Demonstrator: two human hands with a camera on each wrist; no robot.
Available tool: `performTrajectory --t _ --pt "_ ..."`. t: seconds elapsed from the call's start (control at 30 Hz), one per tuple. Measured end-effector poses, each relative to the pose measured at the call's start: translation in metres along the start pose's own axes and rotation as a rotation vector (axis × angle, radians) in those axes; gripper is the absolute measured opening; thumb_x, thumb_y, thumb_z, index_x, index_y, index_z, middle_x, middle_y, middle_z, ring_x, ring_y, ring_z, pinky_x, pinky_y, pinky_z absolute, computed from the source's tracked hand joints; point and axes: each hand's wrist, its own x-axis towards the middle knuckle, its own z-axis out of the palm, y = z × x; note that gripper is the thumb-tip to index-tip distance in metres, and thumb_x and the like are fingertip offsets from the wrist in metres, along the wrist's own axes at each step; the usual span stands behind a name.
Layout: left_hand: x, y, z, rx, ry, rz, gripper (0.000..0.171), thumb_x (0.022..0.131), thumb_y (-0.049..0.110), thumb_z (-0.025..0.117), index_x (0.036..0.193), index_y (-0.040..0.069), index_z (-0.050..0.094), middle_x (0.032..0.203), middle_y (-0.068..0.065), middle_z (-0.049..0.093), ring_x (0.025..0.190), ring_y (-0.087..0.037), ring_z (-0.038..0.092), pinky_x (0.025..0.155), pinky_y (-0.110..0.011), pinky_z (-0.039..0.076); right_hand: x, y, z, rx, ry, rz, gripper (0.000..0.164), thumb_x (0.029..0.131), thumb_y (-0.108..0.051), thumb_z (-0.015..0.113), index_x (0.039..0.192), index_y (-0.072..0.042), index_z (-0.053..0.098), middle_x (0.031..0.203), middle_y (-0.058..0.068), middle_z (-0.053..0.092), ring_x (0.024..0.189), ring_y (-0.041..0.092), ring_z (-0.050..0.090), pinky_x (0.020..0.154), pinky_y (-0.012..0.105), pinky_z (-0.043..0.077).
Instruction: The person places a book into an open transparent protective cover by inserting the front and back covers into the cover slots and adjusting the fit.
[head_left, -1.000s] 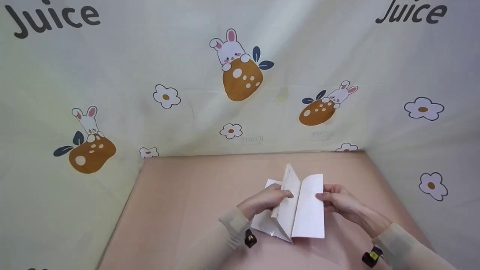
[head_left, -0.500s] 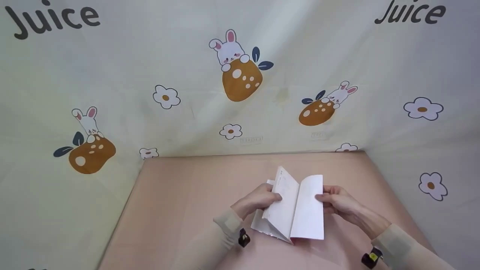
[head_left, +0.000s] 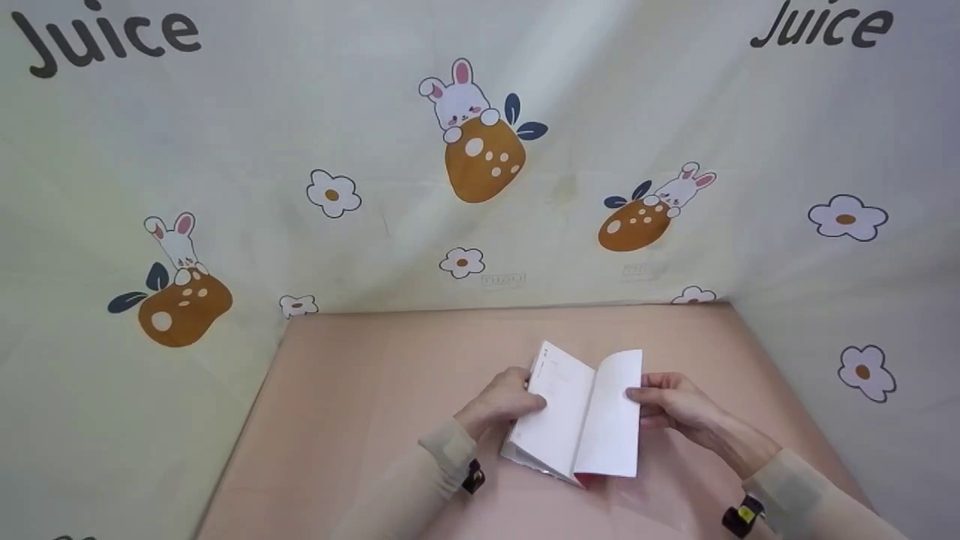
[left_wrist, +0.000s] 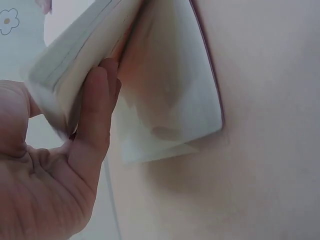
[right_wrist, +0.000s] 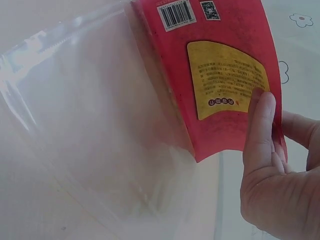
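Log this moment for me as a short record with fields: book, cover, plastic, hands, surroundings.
Book: open, white pages facing the head camera
Left hand: holds the pages on its side
Right hand: pinches the red cover by its outer edge
Red cover: barcode on the outside
Clear plastic: beside the red cover
Table: pinkish, below the book
Wall: rabbit and flower print

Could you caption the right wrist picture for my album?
A right hand holds a red book cover bearing a yellow panel, clear plastic beside it.
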Motion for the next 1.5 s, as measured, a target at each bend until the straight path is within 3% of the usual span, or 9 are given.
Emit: performTrajectory --t 0.13,0.23,0.43,0.67,0.8,0.93,1.1,1.33,1.5 --pt "0.001 -0.003 0.0 0.122 0.033 0.013 0.044 0.088 0.004 0.075 0.131 -0.002 0.072 0.108 -0.012 0.077 0.091 -0.022 0.072 0.087 -0.039 0.068 0.0 0.001 0.001 0.0 0.011 0.018 0.017 0.109 -0.022 0.076 0.095 -0.011 0.073 0.092 -0.001 0.086 0.077 0.007 0.082 0.068 0.02 0.065" --pt "0.002 -0.005 0.0 0.213 0.058 0.017 0.047 0.088 0.005 0.077 0.134 -0.003 0.071 0.111 -0.013 0.077 0.093 -0.022 0.068 0.092 -0.041 0.066 0.0 0.003 0.002 0.014 0.004 0.016 0.02 0.109 -0.021 0.076 0.091 -0.013 0.071 0.089 -0.002 0.085 0.075 0.005 0.081 0.068 0.019 0.065" --pt "0.004 -0.01 0.0 0.316 0.094 0.021 0.039 0.089 0.01 0.081 0.126 -0.001 0.073 0.106 -0.011 0.076 0.09 -0.021 0.063 0.089 -0.041 0.063 0.002 0.005 0.002 0.042 -0.006 0.022 0.016 0.109 -0.021 0.076 0.096 -0.012 0.073 0.091 -0.001 0.086 0.077 0.005 0.081 0.07 0.02 0.066" --pt "0.0 -0.013 0.003 0.341 0.12 -0.003 0.017 0.089 0.009 0.081 0.102 0.005 0.071 0.087 -0.004 0.068 0.075 -0.019 0.062 0.066 -0.029 0.052 0.002 0.008 0.003 0.045 -0.004 0.034 0.018 0.11 -0.026 0.075 0.097 -0.012 0.076 0.09 0.0 0.086 0.073 0.006 0.081 0.069 0.021 0.066" --pt "-0.003 -0.012 0.005 0.436 0.161 -0.012 0.016 0.088 0.013 0.081 0.09 0.01 0.066 0.08 -0.002 0.063 0.071 -0.018 0.057 0.061 -0.029 0.047 0.002 0.006 0.004 0.051 -0.017 0.027 0.02 0.111 -0.027 0.073 0.1 -0.012 0.078 0.091 0.001 0.087 0.074 0.007 0.082 0.07 0.021 0.067" --pt "-0.004 -0.01 0.007 0.553 0.181 -0.003 0.015 0.088 0.016 0.079 0.085 0.011 0.065 0.076 -0.001 0.059 0.069 -0.019 0.054 0.06 -0.032 0.044 0.002 0.005 0.005 0.064 -0.029 0.018 0.02 0.112 -0.026 0.072 0.102 -0.011 0.079 0.092 0.001 0.087 0.076 0.008 0.083 0.072 0.022 0.067" --pt "-0.006 -0.005 0.011 0.603 0.207 0.018 0.009 0.09 0.013 0.075 0.086 0.01 0.068 0.075 -0.001 0.058 0.069 -0.019 0.054 0.059 -0.032 0.045 0.003 0.005 0.007 0.078 -0.031 0.023 0.02 0.113 -0.027 0.071 0.107 -0.009 0.079 0.092 0.001 0.087 0.076 0.008 0.083 0.071 0.022 0.067" --pt "-0.007 0.012 0.022 0.656 0.267 0.183 0.027 0.098 0.03 0.079 0.085 0.009 0.067 0.071 -0.003 0.059 0.065 -0.019 0.054 0.056 -0.032 0.044 0.002 0.004 0.009 0.08 -0.046 0.037 0.024 0.113 -0.031 0.07 0.107 -0.01 0.08 0.085 -0.001 0.085 0.071 0.006 0.081 0.071 0.023 0.068" --pt "-0.009 0.031 0.038 0.61 0.213 0.298 0.053 0.105 0.053 0.07 0.127 0.005 0.078 0.115 -0.012 0.082 0.106 -0.028 0.076 0.088 -0.04 0.063 0.004 0.003 0.011 0.078 -0.05 0.031 0.028 0.115 -0.033 0.067 0.114 -0.009 0.081 0.084 -0.002 0.085 0.072 0.006 0.081 0.071 0.023 0.067"
